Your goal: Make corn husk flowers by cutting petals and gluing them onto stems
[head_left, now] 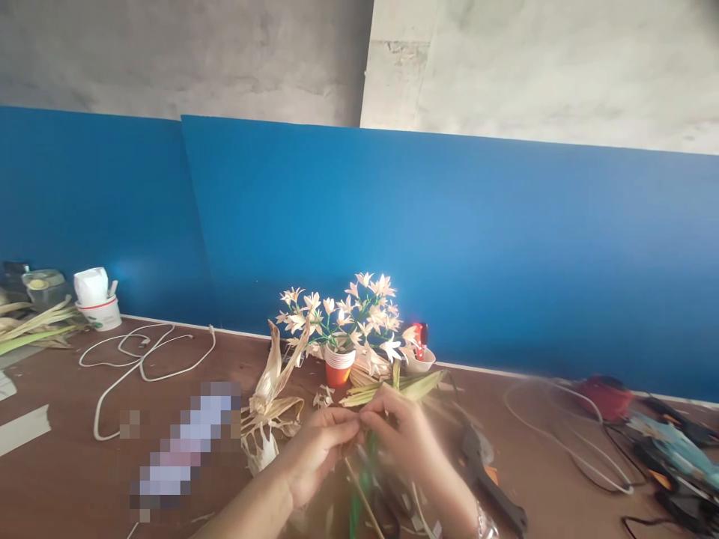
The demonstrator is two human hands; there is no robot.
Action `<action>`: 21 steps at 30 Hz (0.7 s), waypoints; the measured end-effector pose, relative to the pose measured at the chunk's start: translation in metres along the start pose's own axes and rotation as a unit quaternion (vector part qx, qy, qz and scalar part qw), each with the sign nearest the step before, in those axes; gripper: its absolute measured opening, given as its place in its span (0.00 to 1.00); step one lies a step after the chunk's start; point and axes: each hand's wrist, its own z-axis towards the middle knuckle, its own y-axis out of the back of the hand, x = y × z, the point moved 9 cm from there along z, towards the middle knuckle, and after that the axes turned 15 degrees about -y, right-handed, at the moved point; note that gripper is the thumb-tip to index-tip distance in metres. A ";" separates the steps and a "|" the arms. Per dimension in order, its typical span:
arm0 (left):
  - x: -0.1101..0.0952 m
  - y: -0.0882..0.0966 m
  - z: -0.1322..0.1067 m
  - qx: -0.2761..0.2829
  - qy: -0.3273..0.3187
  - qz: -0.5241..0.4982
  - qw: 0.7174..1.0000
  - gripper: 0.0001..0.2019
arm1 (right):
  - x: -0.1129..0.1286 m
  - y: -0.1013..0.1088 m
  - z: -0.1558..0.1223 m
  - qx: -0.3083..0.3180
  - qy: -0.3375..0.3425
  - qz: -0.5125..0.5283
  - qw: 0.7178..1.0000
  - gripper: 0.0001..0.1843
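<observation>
My left hand [323,449] and my right hand [407,438] meet over the table, thumbs and fingers pinched together at the tips. What sits between the fingertips is too small and blurred to make out. Under my hands runs a blurred green strip [355,501] beside a thin pale stalk [365,498]; whether either hand holds them is unclear. Just beyond stands an orange and white cup [339,368] with pale star-shaped husk flowers [371,314] on green stems. Dried corn husks [269,397] lie left of my hands, and greenish husk strips [419,385] lie behind the right one.
Right of my hands lies a dark-handled tool [488,475]. A small white bowl [421,361] holds something red. White cables [140,359] and a pixelated patch [188,442] are at left, near a white tub [99,311]. A blue panel [449,247] borders the table behind.
</observation>
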 end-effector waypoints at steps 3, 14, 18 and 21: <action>0.003 0.001 0.000 0.000 0.015 0.005 1.000 0.13 | -0.002 0.001 0.001 -0.007 -0.003 -0.022 1.000 0.10; -0.004 0.006 0.002 -0.037 -0.009 0.033 0.999 0.14 | -0.022 -0.004 0.009 0.028 -0.040 0.085 0.995 0.07; -0.010 0.008 0.005 -0.025 -0.037 0.139 0.989 0.15 | -0.017 -0.005 0.007 0.013 -0.037 0.056 0.998 0.06; -0.018 0.011 0.008 -0.006 -0.071 0.267 0.961 0.12 | -0.012 -0.004 0.005 -0.002 -0.042 0.017 0.999 0.06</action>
